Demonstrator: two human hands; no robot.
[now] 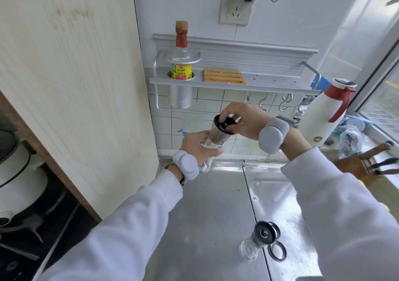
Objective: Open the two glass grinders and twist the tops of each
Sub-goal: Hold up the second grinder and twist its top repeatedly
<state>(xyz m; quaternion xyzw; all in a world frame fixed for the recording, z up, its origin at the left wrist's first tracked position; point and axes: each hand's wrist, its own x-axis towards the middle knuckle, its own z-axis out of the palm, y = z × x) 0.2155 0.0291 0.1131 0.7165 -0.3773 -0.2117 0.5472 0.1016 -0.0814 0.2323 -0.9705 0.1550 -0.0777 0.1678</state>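
I hold one glass grinder (217, 135) tilted in the air above the steel counter, its metal top pointing up and right. My left hand (197, 145) wraps around its clear glass body. My right hand (241, 119) pinches the black cap at the top of that grinder. The second glass grinder (258, 240) stands on the counter near the front, its metal top uncovered. A dark ring-shaped lid (277, 251) lies flat on the counter just right of it. Both wrists wear grey bands.
The steel counter (211, 205) runs forward from a tiled wall. A wall rack (233, 82) holds a sauce bottle (181, 64) and a wooden block. A white and red thermos (326, 116) and a knife block (364, 165) stand at the right. A wooden panel rises on the left.
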